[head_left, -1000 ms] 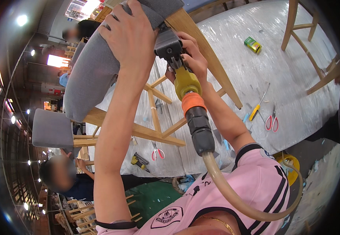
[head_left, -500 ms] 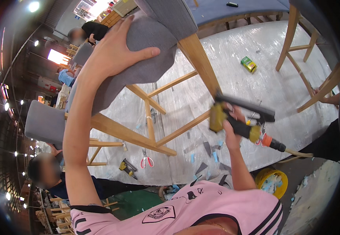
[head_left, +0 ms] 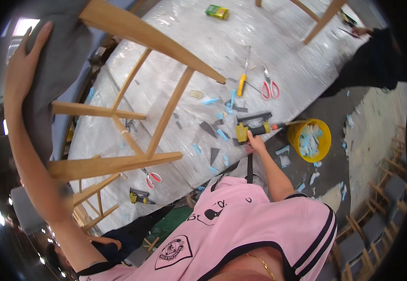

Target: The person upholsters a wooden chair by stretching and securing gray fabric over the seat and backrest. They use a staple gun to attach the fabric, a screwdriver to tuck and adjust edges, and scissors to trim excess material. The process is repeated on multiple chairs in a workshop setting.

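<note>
A wooden chair with a grey fabric-covered part lies tilted at the left, its pale legs and crossbars pointing rightward. My left hand rests along the grey fabric, thumb and fingers stretched apart. Low over the wrapped tabletop, my right hand is closed at a yellow-and-black air staple gun with a hose on its orange coupling; part of its fingers is hidden. Beyond the gun lie a yellow-handled screwdriver and red-handled scissors. Blue and grey scraps surround it.
A yellow bucket of blue scraps stands on the floor at right. Another staple gun and scissors lie at the near left. A green-yellow box sits farther back. People work at the far right and lower left.
My right hand has brought the staple gun down and nearer my body. The view has turned, and the chair with my left hand appears farther left.
</note>
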